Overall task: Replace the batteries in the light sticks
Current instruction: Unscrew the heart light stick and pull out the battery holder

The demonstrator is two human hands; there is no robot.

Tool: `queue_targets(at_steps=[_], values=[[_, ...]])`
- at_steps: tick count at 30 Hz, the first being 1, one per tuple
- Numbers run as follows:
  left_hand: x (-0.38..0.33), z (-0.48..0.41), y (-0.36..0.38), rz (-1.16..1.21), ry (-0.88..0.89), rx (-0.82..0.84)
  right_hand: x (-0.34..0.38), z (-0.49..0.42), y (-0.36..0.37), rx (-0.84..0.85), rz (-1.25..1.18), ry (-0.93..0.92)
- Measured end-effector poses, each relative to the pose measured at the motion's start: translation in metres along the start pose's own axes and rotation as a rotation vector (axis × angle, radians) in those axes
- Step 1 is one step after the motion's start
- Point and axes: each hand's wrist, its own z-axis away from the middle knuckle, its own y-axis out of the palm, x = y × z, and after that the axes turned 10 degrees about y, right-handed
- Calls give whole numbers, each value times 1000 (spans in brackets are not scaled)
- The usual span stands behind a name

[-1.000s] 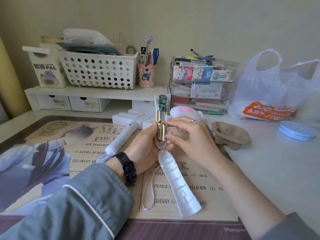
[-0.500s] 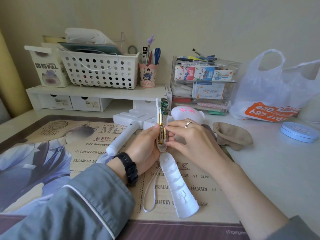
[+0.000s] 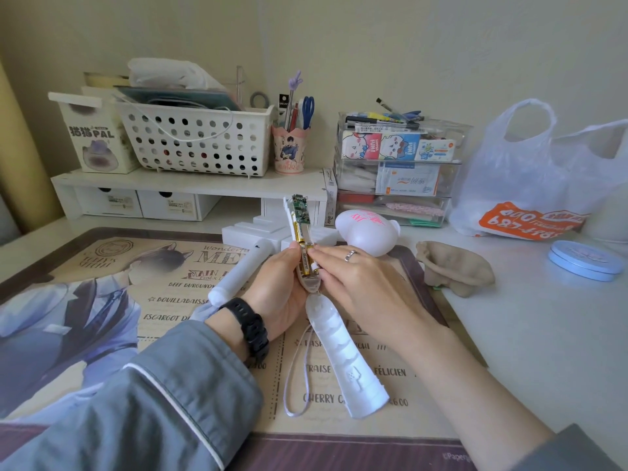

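On my feed the light stick core (image 3: 300, 232) stands nearly upright above the mat (image 3: 102, 266), circuit board at the top, gold batteries (image 3: 306, 261) in its lower half. The left hand (image 3: 282, 290) is wrapped round that lower half, grasping it. The right hand (image 3: 360, 283) has its fingertips (image 3: 316, 254) on the batteries; the thumb is hidden, so I can't tell whether it pinches or only presses. Just below the core lies the empty white handle shell (image 3: 343, 355) with its strap (image 3: 297, 379). Left of the core a second light stick (image 3: 238, 271) lies on the mat. Right of the core are a white dome (image 3: 367, 229) and a beige pouch (image 3: 455, 266), with a blue tin (image 3: 586, 260) further right on the bench (image 3: 526, 334).
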Motion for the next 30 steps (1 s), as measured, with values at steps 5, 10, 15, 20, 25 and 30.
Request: queue_targets(at_steps=[5,10,15,20,25,30], values=[[2,3,1,-30,-6,-5,2,1,3,79,-224,202],[3,3,4,-34,-15,10,4,0,-4,98,-244,249],[2,8,3,-158,-41,116,12,-1,-9,36,14,285],[2,10,7,-181,-23,130,14,-3,-8,4,11,373],[1,8,6,-211,-1,89,6,-9,-6,-152,-501,681],[2,7,4,-232,2,125,0,-8,-21,52,-544,949]])
